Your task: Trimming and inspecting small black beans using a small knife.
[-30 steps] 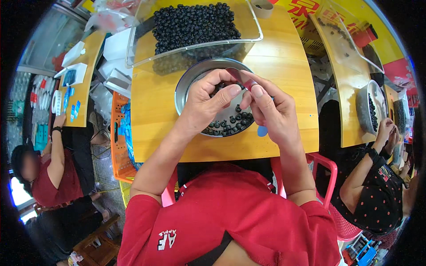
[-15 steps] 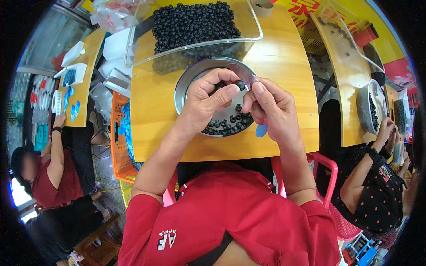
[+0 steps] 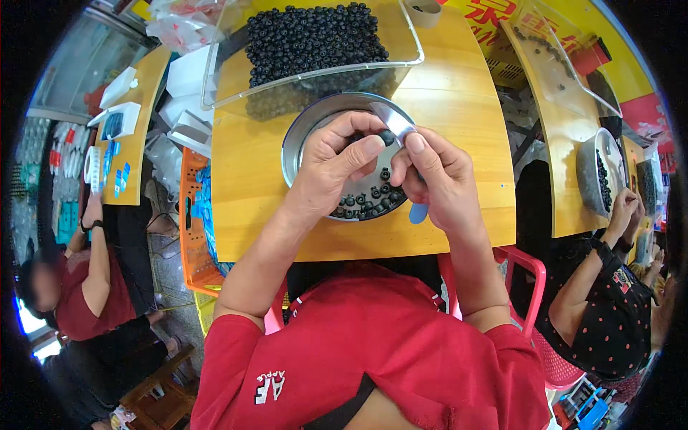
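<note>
Above a round metal bowl point(image 3: 289, 161), my left hand point(image 3: 331, 159) pinches a small round black part point(image 3: 387, 137) between thumb and fingers. My right hand point(image 3: 438, 168) grips a knife; its shiny blade point(image 3: 390, 117) rises beside the black part, and its blue handle end point(image 3: 418, 213) pokes out below the palm. The blade lies close to the part; whether they touch, I cannot tell. Several similar knobbed black parts point(image 3: 365, 203) lie in the lower part of the bowl, while my hands hide some of its inside.
Behind the bowl stands a clear plastic bin point(image 3: 412, 61) heaped with black parts point(image 3: 315, 43) on the wooden table point(image 3: 469, 143). An orange crate point(image 3: 193, 244) is at the table's left. Co-workers sit at either side; the right one handles parts by another bowl point(image 3: 589, 172).
The knife has tilted slightly, its blade now catching more light, and my right hand has shifted a little left. The left co-worker's arm has moved.
</note>
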Tool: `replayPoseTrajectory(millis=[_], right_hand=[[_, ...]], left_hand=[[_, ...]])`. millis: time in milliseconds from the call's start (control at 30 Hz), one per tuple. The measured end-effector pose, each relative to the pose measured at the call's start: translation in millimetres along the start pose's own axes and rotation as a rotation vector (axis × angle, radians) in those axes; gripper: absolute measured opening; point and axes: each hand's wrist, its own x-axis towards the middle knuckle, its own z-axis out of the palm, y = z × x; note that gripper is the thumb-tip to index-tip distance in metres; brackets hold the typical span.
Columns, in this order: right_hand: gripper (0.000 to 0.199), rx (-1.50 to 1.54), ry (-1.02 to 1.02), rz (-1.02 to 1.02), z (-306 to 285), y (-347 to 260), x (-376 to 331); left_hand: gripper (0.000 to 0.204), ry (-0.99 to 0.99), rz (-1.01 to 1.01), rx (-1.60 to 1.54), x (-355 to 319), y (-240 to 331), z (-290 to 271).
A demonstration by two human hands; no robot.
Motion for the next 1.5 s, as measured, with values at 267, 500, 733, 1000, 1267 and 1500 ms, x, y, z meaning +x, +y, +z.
replayPoseTrajectory(millis=[267,500,733,1000,1267,1500], right_hand=[[0.031,0.003,0.042,-0.007,9.0,4.4,1.8],[0.036,0.023,0.077,-0.049,-3.8,2.1,2.1],[0.038,-0.001,0.056,-0.037,-8.8,3.0,8.0],[0.037,-0.021,0.030,-0.015,-5.6,8.0,10.7],[0.035,-0.032,0.027,0.013,0.3,6.2,13.7],[0.034,-0.048,0.006,0.000,-4.4,9.1,11.9]], left_hand=[[0.022,0.012,-0.016,-0.130,-4.8,1.4,-5.7],[0.034,-0.139,0.006,-0.481,-40.3,36.6,-64.4],[0.035,0.151,0.142,-0.275,-175.6,74.4,-180.9],[0.038,1.059,-0.371,0.099,-431.4,8.2,-279.7],[0.054,1.657,-0.564,0.852,-518.7,-78.7,-282.1],[0.015,0.866,0.212,1.153,-218.8,36.0,-164.6]])
